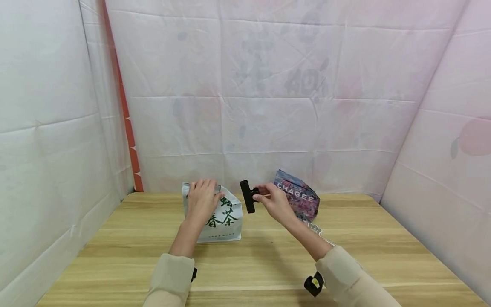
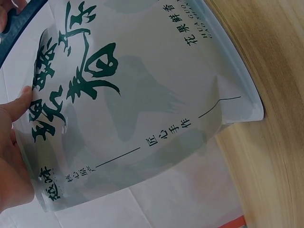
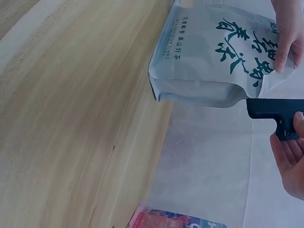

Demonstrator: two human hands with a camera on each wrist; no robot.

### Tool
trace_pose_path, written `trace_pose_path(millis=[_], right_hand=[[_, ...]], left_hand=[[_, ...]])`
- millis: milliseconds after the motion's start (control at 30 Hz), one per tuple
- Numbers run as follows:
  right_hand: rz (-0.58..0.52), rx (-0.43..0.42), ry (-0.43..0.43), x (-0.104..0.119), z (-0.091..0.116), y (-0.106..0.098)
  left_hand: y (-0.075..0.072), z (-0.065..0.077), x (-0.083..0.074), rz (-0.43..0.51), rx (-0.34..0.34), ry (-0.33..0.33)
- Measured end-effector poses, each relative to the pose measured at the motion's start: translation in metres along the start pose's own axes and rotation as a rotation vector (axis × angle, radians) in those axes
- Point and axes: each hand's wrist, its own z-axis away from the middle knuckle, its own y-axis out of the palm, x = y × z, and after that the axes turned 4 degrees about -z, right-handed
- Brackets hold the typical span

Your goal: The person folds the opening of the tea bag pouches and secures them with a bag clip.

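Note:
A pale tea bag with green characters (image 1: pixel 226 226) stands on the wooden table. My left hand (image 1: pixel 202 200) grips its folded top edge, thumb on the printed front; in the left wrist view the thumb (image 2: pixel 20 103) presses against the bag (image 2: pixel 137 109). To the right of the bag, my right hand (image 1: pixel 278 207) pinches a wide black bulldog clip (image 1: pixel 247 197) by its handle. The clip's long bar (image 3: pixel 266 108) points toward the bag's top in the right wrist view. Its jaws look closed, with a small gap to the bag in the head view.
Behind my right hand a colourful CHAGEE paper bag (image 1: pixel 297 196) leans at the back right. A small white tag (image 1: pixel 315 229) with a chain lies beside my right forearm. White cloth walls (image 1: pixel 268 106) enclose the table (image 1: pixel 245 273) at the back and sides.

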Motion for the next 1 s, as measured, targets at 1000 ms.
trace_pose_path(millis=[1000], right_hand=[[-0.080,-0.222,-0.182,0.007,-0.034,0.027]], left_hand=[[0.000,0.001,-0.001,-0.005,-0.014,-0.006]])
